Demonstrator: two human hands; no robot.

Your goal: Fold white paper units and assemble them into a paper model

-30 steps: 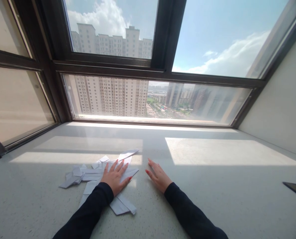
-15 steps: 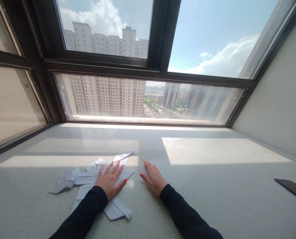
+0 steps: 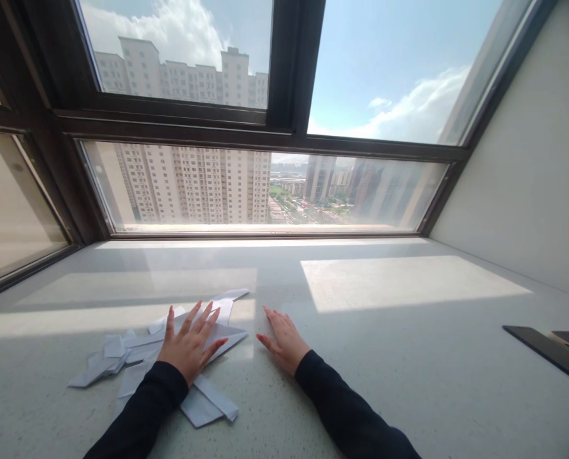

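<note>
Several folded white paper pieces [image 3: 210,401] lie in a loose heap on the pale windowsill [image 3: 360,357], left of centre. My left hand [image 3: 188,344] rests palm down over the heap with its fingers spread, hiding part of it. Pointed paper ends stick out beyond my fingertips, and a smaller folded cluster [image 3: 105,363] lies to the left of the hand. My right hand [image 3: 284,341] lies on the sill just right of the heap, thumb apart from the fingers, apart from the paper and holding nothing.
A dark flat object [image 3: 547,350] lies at the right edge, with a second dark piece beside it. Behind the sill stands a brown window frame [image 3: 265,236], with tall buildings outside. A white wall [image 3: 518,185] bounds the right side.
The view has shifted slightly to the right. My left hand has slid a little leftward over the paper, its fingers spread wider. My right hand stays much as it was.
</note>
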